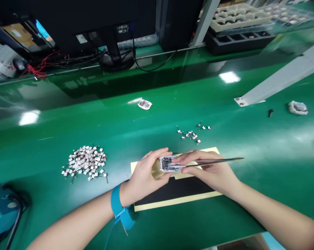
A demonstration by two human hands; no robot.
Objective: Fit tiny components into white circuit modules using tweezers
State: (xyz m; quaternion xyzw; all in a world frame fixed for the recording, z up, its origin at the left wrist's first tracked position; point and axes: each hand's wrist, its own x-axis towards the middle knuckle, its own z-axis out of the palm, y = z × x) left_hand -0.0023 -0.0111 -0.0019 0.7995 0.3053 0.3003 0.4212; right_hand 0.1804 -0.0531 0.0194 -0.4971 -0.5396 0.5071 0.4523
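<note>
My left hand [146, 173], with a blue strap round its wrist, grips a small white housing [169, 164] with a circuit board inside. My right hand [211, 168] holds metal tweezers [216, 161]; their tips and my right fingertips are at the right part of the housing. Whether the tips pinch a part is too small to tell. Both hands are above a black sheet with yellow edges [177, 190]. Behind my right hand lie several small white parts with dark leads [192, 135]. A larger pile of such parts [86, 160] is left of my left hand.
Another white housing [144, 104] lies farther back on the green table [115, 121]. At the right are a slanted metal bracket [279, 76], a small black piece [270, 113] and a white housing [298, 108]. Trays [237, 41] and a monitor stand [115, 59] stand at the back.
</note>
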